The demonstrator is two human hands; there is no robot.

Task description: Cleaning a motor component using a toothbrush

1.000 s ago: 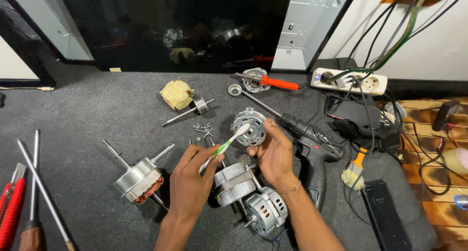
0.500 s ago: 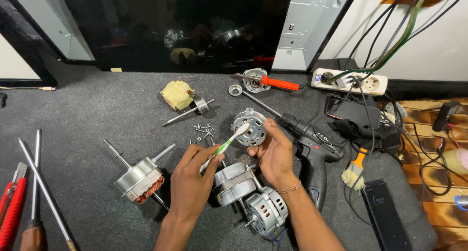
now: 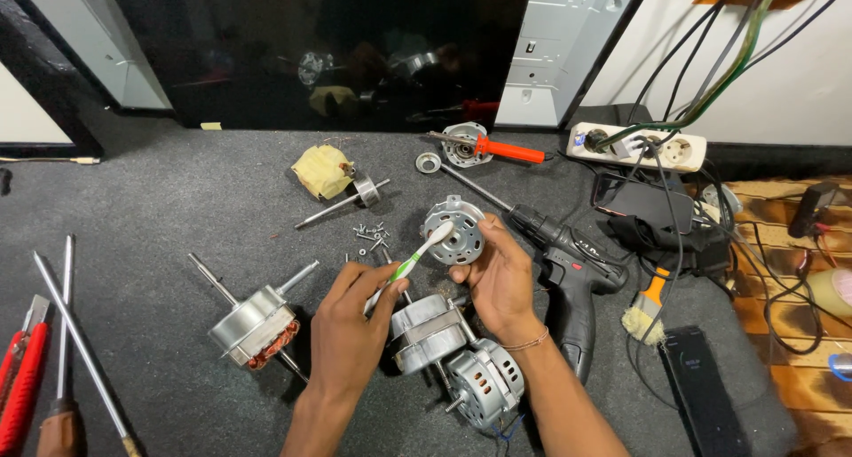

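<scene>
My left hand [image 3: 348, 319] grips a green-and-white toothbrush [image 3: 410, 263], whose bristle end rests against a round silver motor end cover [image 3: 455, 230]. My right hand [image 3: 497, 278] holds that cover tilted up by its lower right edge. Just below the hands lie two silver fan motors [image 3: 424, 331], one nearer me with a vented housing [image 3: 484, 382]. A third motor [image 3: 253, 324] with copper windings and a long shaft lies to the left.
A black cordless drill [image 3: 568, 262] lies right of my right hand. Loose screws [image 3: 369, 233], a yellow taped coil [image 3: 323, 171], a rotor shaft [image 3: 342, 204] and an orange-handled screwdriver [image 3: 497, 146] sit further back. Screwdrivers and red pliers [image 3: 22, 382] lie far left; a power strip [image 3: 648, 146] and cables are right.
</scene>
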